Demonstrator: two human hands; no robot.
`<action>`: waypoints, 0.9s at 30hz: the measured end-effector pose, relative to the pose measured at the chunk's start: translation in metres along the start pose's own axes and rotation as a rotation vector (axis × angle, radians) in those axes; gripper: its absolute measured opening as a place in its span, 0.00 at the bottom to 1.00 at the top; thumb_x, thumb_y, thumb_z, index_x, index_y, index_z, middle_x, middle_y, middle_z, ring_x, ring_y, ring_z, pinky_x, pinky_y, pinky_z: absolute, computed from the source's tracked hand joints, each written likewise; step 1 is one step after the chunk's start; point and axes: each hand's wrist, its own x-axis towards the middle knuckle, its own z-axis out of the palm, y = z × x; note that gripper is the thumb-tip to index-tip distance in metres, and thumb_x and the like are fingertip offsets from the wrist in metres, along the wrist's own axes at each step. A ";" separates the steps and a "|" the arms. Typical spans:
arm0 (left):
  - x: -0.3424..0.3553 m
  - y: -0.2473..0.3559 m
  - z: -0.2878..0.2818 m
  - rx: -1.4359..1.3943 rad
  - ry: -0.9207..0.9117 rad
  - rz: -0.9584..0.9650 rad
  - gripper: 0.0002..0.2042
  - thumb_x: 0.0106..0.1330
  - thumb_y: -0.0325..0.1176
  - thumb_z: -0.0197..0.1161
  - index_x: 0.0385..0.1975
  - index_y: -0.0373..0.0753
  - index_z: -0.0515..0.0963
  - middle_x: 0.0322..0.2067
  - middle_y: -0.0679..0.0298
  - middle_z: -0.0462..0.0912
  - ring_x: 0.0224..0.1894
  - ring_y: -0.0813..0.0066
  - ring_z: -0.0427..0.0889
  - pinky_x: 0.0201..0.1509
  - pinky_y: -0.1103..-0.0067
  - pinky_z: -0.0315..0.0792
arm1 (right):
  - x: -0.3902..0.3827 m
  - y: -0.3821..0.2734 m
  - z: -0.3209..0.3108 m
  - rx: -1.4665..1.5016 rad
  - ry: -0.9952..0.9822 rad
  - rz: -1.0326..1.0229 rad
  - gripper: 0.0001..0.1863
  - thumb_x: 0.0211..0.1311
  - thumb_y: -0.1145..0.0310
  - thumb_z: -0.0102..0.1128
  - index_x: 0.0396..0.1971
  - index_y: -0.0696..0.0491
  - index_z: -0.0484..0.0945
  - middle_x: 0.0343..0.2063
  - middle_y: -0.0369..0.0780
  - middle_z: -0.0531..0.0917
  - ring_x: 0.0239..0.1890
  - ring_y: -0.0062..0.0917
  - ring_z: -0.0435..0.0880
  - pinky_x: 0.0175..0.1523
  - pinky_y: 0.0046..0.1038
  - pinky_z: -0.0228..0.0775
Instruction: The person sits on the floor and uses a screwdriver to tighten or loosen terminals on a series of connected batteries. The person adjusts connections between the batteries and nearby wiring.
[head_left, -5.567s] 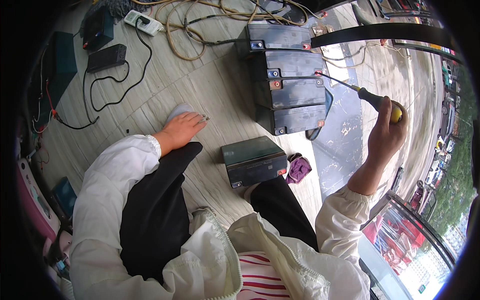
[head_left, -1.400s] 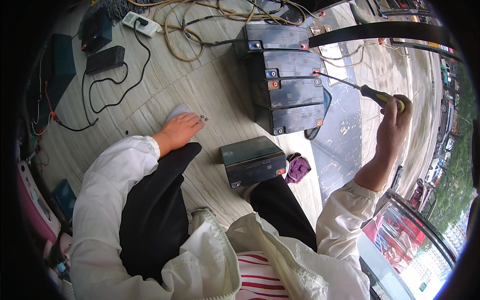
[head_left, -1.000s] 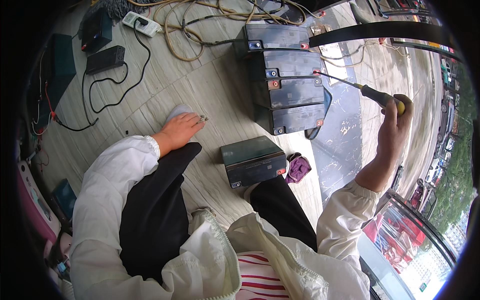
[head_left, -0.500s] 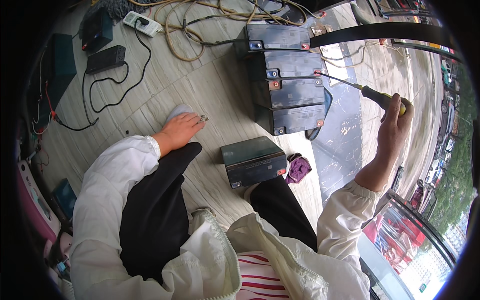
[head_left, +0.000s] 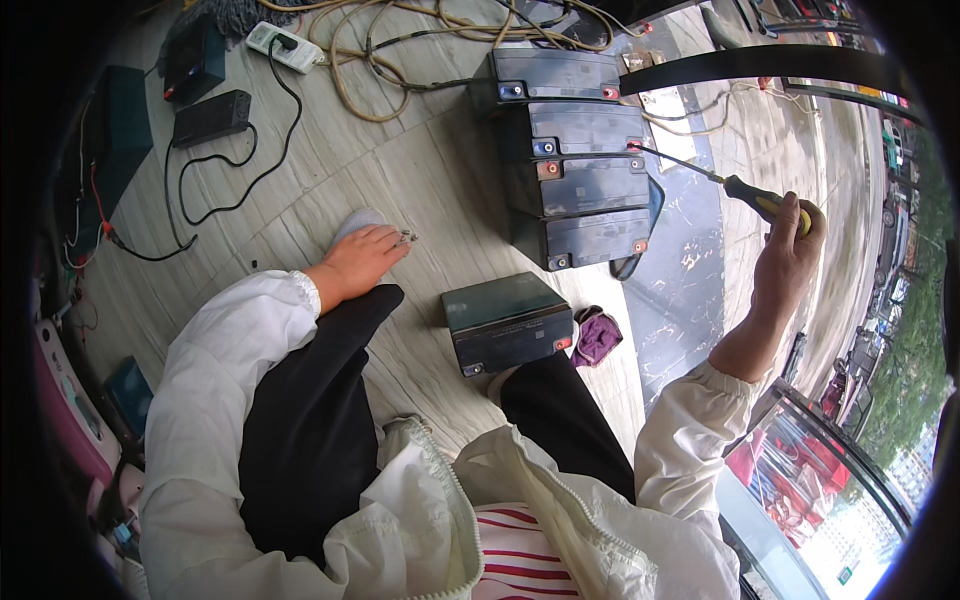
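Note:
A screwdriver (head_left: 752, 193) with a black and yellow handle is gripped in my right hand (head_left: 788, 243). Its long shaft slants left, and the tip meets a red terminal (head_left: 634, 146) of the second battery (head_left: 585, 129) from the far end. That battery stands in a row of several dark batteries. Low over my left knee rests my left hand (head_left: 362, 262), fingers together, with small metal screws (head_left: 408, 237) at the fingertips. Nearer me, a separate battery (head_left: 512, 335) sits on the floor beside my right leg.
A purple cloth pouch (head_left: 597, 337) lies by the near battery. Coiled yellowish cable (head_left: 352, 95) spreads beyond the row. Farther left are a white power strip (head_left: 285, 48), a black charger (head_left: 211, 119) with its cord, and dark boxes with wires. A glass door (head_left: 800, 480) stands at right.
My right hand has turned slightly on the screwdriver handle, showing more of its yellow part. The tip stays at the same terminal; my left hand has not moved.

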 end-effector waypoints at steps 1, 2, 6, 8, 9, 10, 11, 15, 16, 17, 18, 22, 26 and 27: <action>0.000 0.000 0.000 -0.003 0.001 -0.002 0.22 0.61 0.31 0.51 0.58 0.41 0.69 0.60 0.58 0.69 0.65 0.62 0.64 0.68 0.70 0.57 | -0.001 0.001 0.000 0.004 -0.005 -0.023 0.18 0.67 0.61 0.53 0.45 0.60 0.69 0.29 0.39 0.74 0.30 0.18 0.69 0.39 0.21 0.66; 0.000 0.000 0.000 -0.005 0.001 -0.004 0.22 0.61 0.31 0.51 0.58 0.41 0.69 0.60 0.58 0.69 0.65 0.62 0.64 0.68 0.70 0.57 | -0.001 0.000 -0.001 -0.009 -0.011 -0.047 0.18 0.67 0.60 0.53 0.45 0.60 0.70 0.30 0.39 0.74 0.31 0.19 0.70 0.39 0.21 0.66; 0.001 0.000 0.001 -0.004 0.007 -0.003 0.22 0.61 0.31 0.51 0.58 0.41 0.69 0.60 0.58 0.69 0.65 0.62 0.64 0.68 0.70 0.57 | 0.000 0.001 -0.002 0.022 -0.030 -0.052 0.17 0.68 0.60 0.53 0.44 0.59 0.71 0.31 0.39 0.75 0.31 0.19 0.71 0.39 0.21 0.67; 0.000 0.000 0.002 0.003 0.015 0.003 0.22 0.61 0.30 0.51 0.58 0.41 0.69 0.60 0.58 0.69 0.65 0.62 0.64 0.68 0.70 0.57 | 0.001 0.002 -0.001 0.022 -0.026 -0.020 0.16 0.68 0.61 0.53 0.45 0.59 0.70 0.30 0.39 0.74 0.30 0.18 0.70 0.39 0.21 0.66; -0.001 -0.001 0.002 0.006 0.019 0.005 0.23 0.61 0.30 0.51 0.58 0.41 0.69 0.59 0.59 0.69 0.65 0.62 0.64 0.68 0.70 0.58 | 0.002 0.001 -0.001 -0.010 -0.018 -0.009 0.16 0.67 0.61 0.53 0.45 0.59 0.70 0.29 0.38 0.74 0.29 0.18 0.70 0.38 0.20 0.66; 0.000 -0.001 0.002 0.007 0.017 0.005 0.22 0.61 0.30 0.51 0.58 0.41 0.69 0.60 0.59 0.69 0.65 0.62 0.64 0.68 0.70 0.58 | 0.002 0.000 -0.002 -0.044 -0.009 0.001 0.16 0.67 0.62 0.53 0.46 0.59 0.69 0.28 0.38 0.74 0.28 0.17 0.69 0.37 0.20 0.65; 0.000 -0.001 0.002 0.008 0.014 0.004 0.22 0.61 0.31 0.51 0.58 0.41 0.69 0.60 0.59 0.69 0.65 0.62 0.64 0.68 0.70 0.58 | 0.000 -0.002 -0.002 -0.036 -0.020 -0.025 0.17 0.67 0.61 0.53 0.46 0.59 0.69 0.28 0.38 0.74 0.28 0.17 0.69 0.37 0.20 0.65; 0.000 -0.001 0.002 -0.001 0.007 0.002 0.22 0.62 0.31 0.50 0.58 0.42 0.69 0.60 0.59 0.69 0.65 0.62 0.64 0.68 0.70 0.57 | -0.003 -0.005 -0.002 -0.016 -0.035 -0.113 0.18 0.68 0.58 0.52 0.45 0.60 0.70 0.29 0.39 0.76 0.29 0.17 0.71 0.38 0.19 0.66; 0.001 -0.001 0.002 0.000 0.003 0.002 0.22 0.62 0.31 0.50 0.59 0.42 0.68 0.60 0.59 0.69 0.65 0.62 0.64 0.68 0.70 0.57 | -0.003 -0.005 -0.002 -0.014 -0.034 -0.129 0.19 0.69 0.57 0.52 0.44 0.60 0.71 0.29 0.39 0.77 0.30 0.18 0.72 0.38 0.19 0.66; 0.001 -0.001 0.002 0.000 -0.001 0.001 0.22 0.63 0.31 0.49 0.59 0.42 0.68 0.60 0.59 0.69 0.65 0.62 0.64 0.68 0.70 0.57 | -0.003 -0.004 -0.001 0.004 -0.033 -0.095 0.18 0.69 0.58 0.52 0.44 0.60 0.71 0.29 0.39 0.77 0.30 0.18 0.71 0.38 0.19 0.66; 0.001 -0.001 0.002 0.000 -0.005 0.000 0.22 0.63 0.31 0.49 0.59 0.42 0.68 0.60 0.59 0.69 0.65 0.62 0.64 0.68 0.70 0.57 | -0.003 -0.004 -0.001 0.022 -0.033 -0.061 0.17 0.69 0.59 0.53 0.44 0.60 0.71 0.29 0.39 0.77 0.30 0.18 0.71 0.38 0.19 0.65; 0.000 -0.002 0.005 0.012 -0.005 -0.004 0.22 0.63 0.32 0.49 0.59 0.42 0.68 0.61 0.59 0.68 0.65 0.62 0.63 0.69 0.70 0.56 | 0.001 -0.003 -0.002 -0.065 -0.030 -0.010 0.17 0.68 0.61 0.53 0.45 0.61 0.69 0.30 0.40 0.76 0.29 0.17 0.71 0.37 0.20 0.66; 0.000 -0.002 0.005 0.011 -0.006 -0.002 0.22 0.63 0.31 0.49 0.59 0.42 0.68 0.61 0.59 0.68 0.66 0.62 0.63 0.69 0.70 0.56 | -0.002 -0.004 0.000 0.007 -0.037 -0.087 0.18 0.69 0.59 0.52 0.45 0.60 0.69 0.31 0.40 0.76 0.30 0.18 0.73 0.38 0.21 0.67; 0.000 -0.002 0.005 0.009 -0.004 -0.001 0.22 0.63 0.31 0.49 0.59 0.42 0.68 0.61 0.59 0.68 0.66 0.62 0.63 0.69 0.70 0.56 | -0.002 -0.004 0.000 0.025 -0.039 -0.111 0.17 0.69 0.60 0.52 0.45 0.60 0.69 0.31 0.40 0.76 0.30 0.19 0.73 0.39 0.21 0.67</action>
